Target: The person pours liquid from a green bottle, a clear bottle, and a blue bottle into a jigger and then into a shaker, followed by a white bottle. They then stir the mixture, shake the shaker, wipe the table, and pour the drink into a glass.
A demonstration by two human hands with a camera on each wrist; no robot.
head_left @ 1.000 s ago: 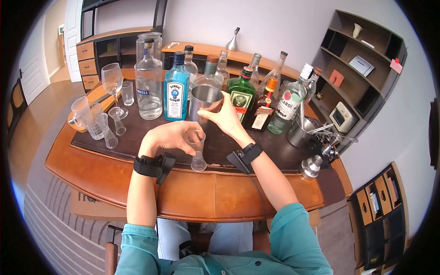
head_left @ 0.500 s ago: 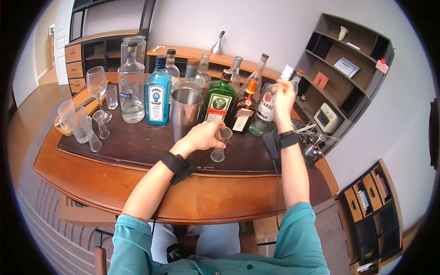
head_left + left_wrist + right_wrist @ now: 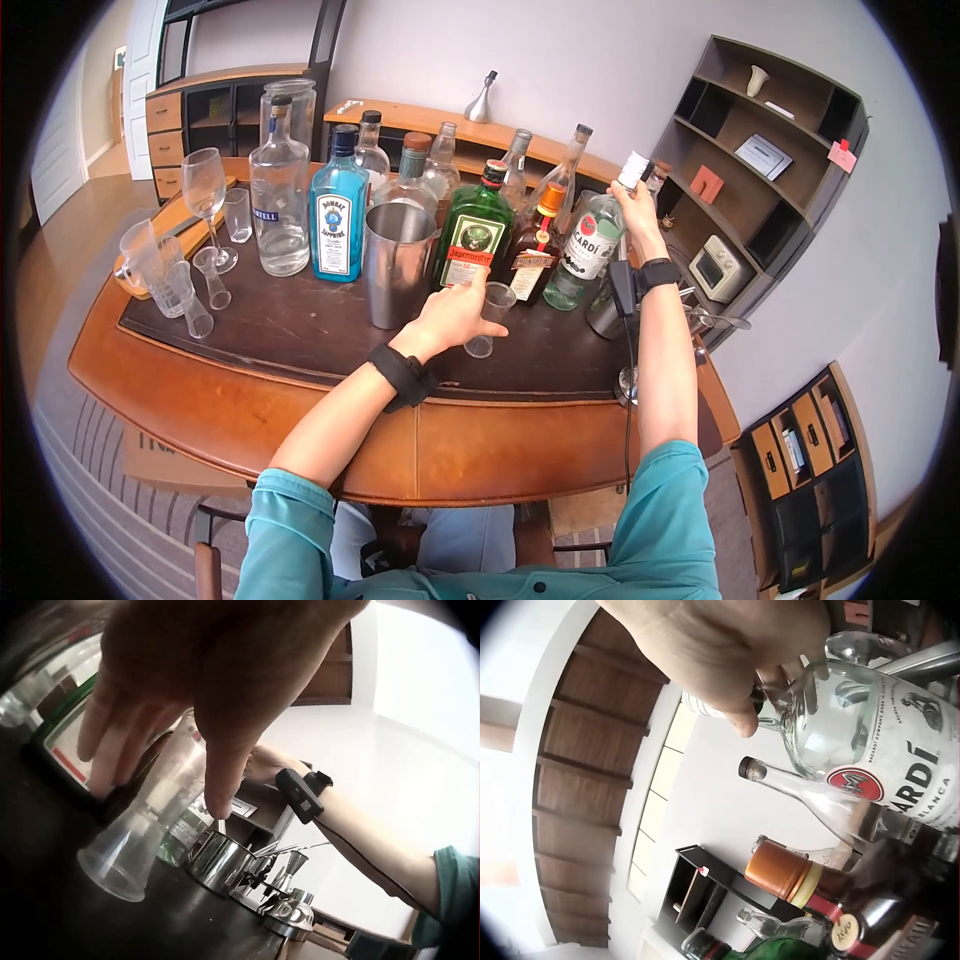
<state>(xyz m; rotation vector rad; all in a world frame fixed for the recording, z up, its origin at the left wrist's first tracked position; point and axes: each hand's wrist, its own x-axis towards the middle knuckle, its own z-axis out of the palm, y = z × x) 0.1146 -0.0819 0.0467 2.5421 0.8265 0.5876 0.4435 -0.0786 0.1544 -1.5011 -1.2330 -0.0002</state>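
- Reaching over the desk (image 3: 470, 440): our two bare forearms, green sleeves rolled up, a black strap on each wrist; the desk has a brown leather edge and a dark mat (image 3: 285, 335).
- One left hand (image 3: 445, 318), ours: thumb and fingers apart, on either side of a clear cup; whether they touch it we cannot tell.
- One clear cup (image 3: 480, 347), narrow-waisted: upright on the mat, near its front edge.
- Two small narrow-waisted glasses (image 3: 197, 318): at the mat's left end, close to other clear glassware.
- One tall metal cup (image 3: 393, 270): upright, just left of the clear cup.
- One metal pot (image 3: 603, 318): partly hidden behind our right forearm, with metal tools in and around it.
- One right hand (image 3: 640, 215), ours: fingers clamped on the neck of the white-capped bottle.
- One white-capped bottle (image 3: 585, 255): clear, white label facing us, at the right of the row.
- One dark bottle (image 3: 530, 258), orange cap: between the white-capped bottle and a green bottle (image 3: 478, 225).
- One blue bottle (image 3: 338, 215): beside a tall clear bottle (image 3: 280, 200).
- One wine glass (image 3: 204, 185): upright, left of these.
- Several clear bottles (image 3: 440, 165): behind the front row.
- One silver vase (image 3: 479, 104): on a long wooden shelf (image 3: 395, 125) by the wall.
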